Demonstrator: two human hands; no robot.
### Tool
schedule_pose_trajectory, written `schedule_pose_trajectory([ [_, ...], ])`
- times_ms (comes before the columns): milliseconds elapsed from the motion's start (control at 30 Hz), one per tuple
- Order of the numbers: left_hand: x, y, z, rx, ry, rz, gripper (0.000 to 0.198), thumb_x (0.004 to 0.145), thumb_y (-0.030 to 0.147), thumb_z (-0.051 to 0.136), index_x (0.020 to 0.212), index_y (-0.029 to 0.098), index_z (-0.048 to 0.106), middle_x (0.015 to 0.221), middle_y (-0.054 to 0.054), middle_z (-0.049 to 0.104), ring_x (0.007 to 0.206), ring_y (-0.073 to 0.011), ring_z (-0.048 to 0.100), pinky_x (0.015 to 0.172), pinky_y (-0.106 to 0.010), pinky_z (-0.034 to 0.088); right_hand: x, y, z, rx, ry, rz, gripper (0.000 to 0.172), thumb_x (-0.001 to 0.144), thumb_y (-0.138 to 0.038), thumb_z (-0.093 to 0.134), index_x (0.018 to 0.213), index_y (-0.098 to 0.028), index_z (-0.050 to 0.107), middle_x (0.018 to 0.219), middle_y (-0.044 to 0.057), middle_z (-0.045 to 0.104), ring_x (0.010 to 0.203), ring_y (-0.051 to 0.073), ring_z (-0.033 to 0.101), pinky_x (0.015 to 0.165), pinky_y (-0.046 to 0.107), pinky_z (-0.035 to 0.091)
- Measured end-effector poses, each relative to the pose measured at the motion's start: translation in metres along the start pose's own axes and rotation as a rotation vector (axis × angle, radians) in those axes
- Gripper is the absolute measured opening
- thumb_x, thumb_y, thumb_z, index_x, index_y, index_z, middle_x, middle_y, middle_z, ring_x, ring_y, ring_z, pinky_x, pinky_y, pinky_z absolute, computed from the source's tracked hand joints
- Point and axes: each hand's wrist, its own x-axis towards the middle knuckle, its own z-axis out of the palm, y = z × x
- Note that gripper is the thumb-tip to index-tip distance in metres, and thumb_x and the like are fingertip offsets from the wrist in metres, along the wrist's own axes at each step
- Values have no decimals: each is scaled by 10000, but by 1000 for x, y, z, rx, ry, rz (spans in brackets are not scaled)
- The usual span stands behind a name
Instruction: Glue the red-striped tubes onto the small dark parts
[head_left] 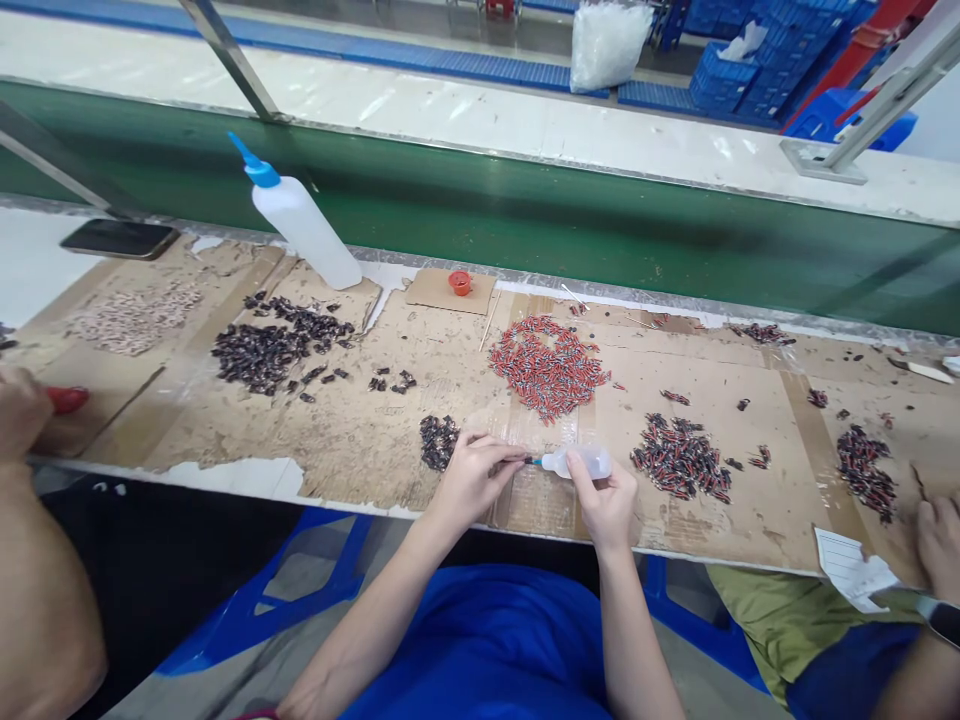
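Note:
My left hand [480, 474] pinches a small black part [528, 461] between thumb and fingertips, above the cardboard. My right hand [606, 492] is closed around a small clear squeeze bottle [585, 461], tipped on its side. Its thin blue-green nozzle points left and meets, or nearly meets, the black part; I cannot tell which. Beside my left hand lies a small pile of black parts [438, 442], partly hidden by the hand. Beyond both hands spreads a heap of small red and silver parts [549, 368]. To the right is a pile of joined red-and-black pieces [681, 458].
A tall white bottle with a blue nozzle [307, 232] stands at the back left, near a larger black pile [259, 355]. A red cup [460, 283] sits on cardboard. Co-workers' hands show at left [22, 412] and right [939, 540]. A green wall [525, 230] borders the bench.

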Motion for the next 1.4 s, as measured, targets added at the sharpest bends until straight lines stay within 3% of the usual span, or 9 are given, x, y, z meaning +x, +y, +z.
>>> schedule_pose_trajectory([
  [233,0,1,-1,-4,-31,-47,68,843,231,654,869,242,716,843,-9,779,757,-175,715,861,-381,445,-1,3,-2,59,107,-5,254,720,-393,679,637,-154,661,583,27,665,542,167,598,528,270,482],
  [433,4,4,-5,-45,-95,-97,114,831,205,649,932,231,694,895,-19,768,840,-194,698,866,-385,448,2,8,-10,168,324,-81,299,689,-377,734,862,-158,626,797,51,691,705,188,658,648,302,517],
  [633,26,14,-7,42,-82,-103,110,839,250,651,937,222,693,918,-38,740,915,-230,636,860,-408,452,10,11,-12,52,322,-82,467,605,-367,798,869,-220,441,816,2,608,715,160,633,701,303,508],
  [767,45,17,5,132,-13,-110,125,876,194,592,918,223,706,899,-48,718,909,-237,587,812,-401,459,8,13,-10,-109,316,-72,471,616,-382,796,880,-222,440,868,31,624,766,179,640,745,327,507],
  [900,56,12,19,217,32,-86,172,854,119,590,862,229,720,892,-60,658,934,-242,517,790,-381,469,2,14,-8,-123,279,-100,488,627,-369,792,933,-222,441,917,54,647,814,192,651,751,341,522],
  [1033,58,6,23,257,17,-74,165,839,98,591,786,219,692,929,-64,602,988,-252,482,816,-382,476,-6,11,-10,-107,357,-283,559,650,-320,795,1073,-202,449,1040,110,637,959,229,645,747,353,535],
  [1167,56,8,15,220,-22,-78,136,828,79,591,783,197,642,975,-71,596,1015,-253,498,836,-386,478,-21,7,-13,-135,480,-536,400,718,-205,751,1020,-212,490,924,59,646,852,201,658,627,305,523],
  [1267,50,18,4,108,-13,-85,148,865,81,537,812,190,622,924,-65,630,947,-227,542,836,-373,479,-31,1,-8,-204,387,-570,283,768,-192,714,994,-213,545,844,42,663,748,177,656,604,304,537],
  [1400,33,37,-10,-217,-75,-66,152,901,139,507,831,195,629,810,-31,673,817,-183,620,780,-313,505,-35,-9,4,-234,162,-452,230,841,-266,649,1058,-197,613,899,77,705,744,182,677,631,318,573],
])
